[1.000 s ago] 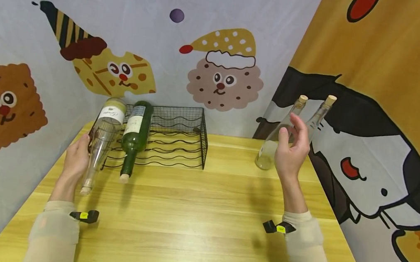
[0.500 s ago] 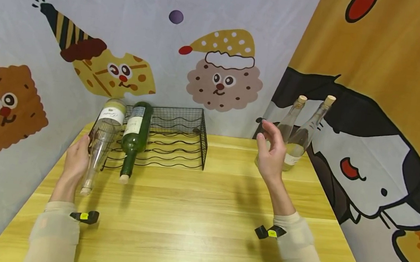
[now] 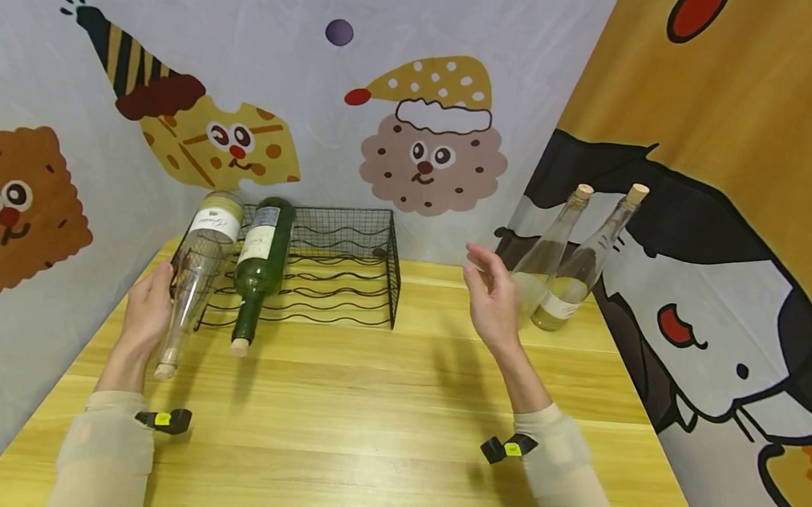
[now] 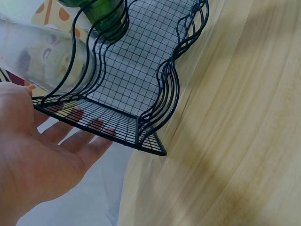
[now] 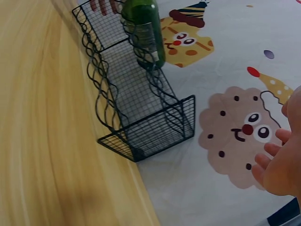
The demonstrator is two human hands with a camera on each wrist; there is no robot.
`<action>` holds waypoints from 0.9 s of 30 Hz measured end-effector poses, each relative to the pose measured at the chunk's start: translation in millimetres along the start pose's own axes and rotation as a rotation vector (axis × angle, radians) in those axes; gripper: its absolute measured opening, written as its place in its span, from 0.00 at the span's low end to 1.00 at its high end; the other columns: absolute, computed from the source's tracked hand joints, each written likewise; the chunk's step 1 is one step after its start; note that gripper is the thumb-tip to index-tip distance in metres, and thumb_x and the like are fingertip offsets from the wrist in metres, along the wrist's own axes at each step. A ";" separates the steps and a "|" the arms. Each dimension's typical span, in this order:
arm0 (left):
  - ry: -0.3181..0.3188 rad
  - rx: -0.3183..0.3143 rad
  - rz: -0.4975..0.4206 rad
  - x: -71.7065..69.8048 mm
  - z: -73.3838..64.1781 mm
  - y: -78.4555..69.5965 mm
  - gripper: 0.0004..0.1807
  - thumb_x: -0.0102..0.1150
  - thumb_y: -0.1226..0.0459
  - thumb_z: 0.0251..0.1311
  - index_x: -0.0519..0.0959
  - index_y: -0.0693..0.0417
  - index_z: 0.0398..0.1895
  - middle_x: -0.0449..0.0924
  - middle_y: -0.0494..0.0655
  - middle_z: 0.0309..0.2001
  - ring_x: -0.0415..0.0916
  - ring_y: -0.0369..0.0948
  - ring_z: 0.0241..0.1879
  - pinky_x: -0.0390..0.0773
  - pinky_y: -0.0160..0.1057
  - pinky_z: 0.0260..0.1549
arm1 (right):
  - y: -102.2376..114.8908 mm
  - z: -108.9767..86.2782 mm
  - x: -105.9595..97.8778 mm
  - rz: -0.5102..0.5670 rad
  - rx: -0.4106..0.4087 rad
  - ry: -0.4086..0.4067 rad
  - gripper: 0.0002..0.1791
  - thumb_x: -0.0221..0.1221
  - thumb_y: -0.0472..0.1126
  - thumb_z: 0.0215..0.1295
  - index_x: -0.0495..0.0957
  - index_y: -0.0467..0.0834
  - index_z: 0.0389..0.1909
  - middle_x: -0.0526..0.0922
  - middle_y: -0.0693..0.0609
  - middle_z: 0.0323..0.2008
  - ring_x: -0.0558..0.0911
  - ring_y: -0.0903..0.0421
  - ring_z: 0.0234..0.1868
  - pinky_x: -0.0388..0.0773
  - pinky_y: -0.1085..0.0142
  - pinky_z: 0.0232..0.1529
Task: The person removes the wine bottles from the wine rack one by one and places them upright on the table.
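My left hand point(image 3: 148, 303) is at the left side of a black wire wine rack point(image 3: 343, 222). In the left wrist view its loosely extended fingers point(image 4: 77, 141) lie along the outside of the mesh end panel. A clear wine bottle point(image 3: 216, 225) with a cork and white label lies in the leftmost slot, neck toward me. Beside it lies a corked green wine bottle point(image 3: 261, 257). My right hand point(image 3: 496, 306) hovers above the table, fingers relaxed and holding nothing, just left of two upright clear corked bottles point(image 3: 547, 250). It partly covers the nearer one's base.
A wooden table point(image 3: 360, 443) carries everything. Behind it hangs a white cloth backdrop point(image 3: 289, 18) with cartoon prints, and an orange printed cloth point(image 3: 751, 115) rises at the right. The rack's slots right of the green bottle hold no bottles.
My right hand has moved left, away from the two upright bottles, which are now more fully visible. The left hand, rack and lying bottles have stayed in place.
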State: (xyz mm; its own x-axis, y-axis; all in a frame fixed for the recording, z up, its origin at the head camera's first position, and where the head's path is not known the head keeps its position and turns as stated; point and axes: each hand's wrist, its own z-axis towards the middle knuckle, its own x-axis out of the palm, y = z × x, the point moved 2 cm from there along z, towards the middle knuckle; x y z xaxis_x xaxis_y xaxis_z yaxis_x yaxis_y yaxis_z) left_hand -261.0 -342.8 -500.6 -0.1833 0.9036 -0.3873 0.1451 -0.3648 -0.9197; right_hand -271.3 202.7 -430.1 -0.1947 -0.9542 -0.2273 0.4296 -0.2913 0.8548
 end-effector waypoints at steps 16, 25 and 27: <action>0.000 -0.012 0.006 0.3 -1.5 -1.7 0.44 0.21 0.35 0.88 0.53 0.50 0.93 0.45 0.62 0.92 0.43 0.68 0.91 0.48 0.73 0.90 | -17.7 -4.0 25.2 -0.024 0.188 0.174 0.24 0.54 0.49 0.92 0.76 0.44 0.79 0.83 0.39 0.74 0.81 0.39 0.76 0.77 0.38 0.81; -0.021 -0.030 0.008 -0.1 -1.0 -1.5 0.44 0.21 0.36 0.89 0.56 0.53 0.92 0.49 0.63 0.92 0.47 0.67 0.90 0.50 0.71 0.90 | -26.5 -1.7 40.0 -0.028 0.221 0.213 0.27 0.52 0.52 0.92 0.73 0.44 0.81 0.77 0.41 0.80 0.78 0.39 0.80 0.74 0.39 0.85; -0.021 -0.029 0.006 0.2 -0.9 -1.4 0.44 0.21 0.35 0.89 0.56 0.52 0.93 0.48 0.62 0.92 0.45 0.67 0.90 0.49 0.70 0.91 | -28.7 -1.5 42.4 -0.032 0.232 0.217 0.28 0.51 0.53 0.93 0.72 0.44 0.83 0.76 0.42 0.82 0.77 0.39 0.81 0.72 0.39 0.86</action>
State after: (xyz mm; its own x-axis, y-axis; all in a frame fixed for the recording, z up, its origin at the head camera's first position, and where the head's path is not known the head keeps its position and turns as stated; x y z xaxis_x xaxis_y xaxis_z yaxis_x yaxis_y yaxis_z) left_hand -260.4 -341.9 -499.4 -0.2031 0.8963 -0.3942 0.1739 -0.3631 -0.9154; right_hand -290.6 170.6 -465.0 -0.0015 -0.9444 -0.3287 0.2091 -0.3218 0.9234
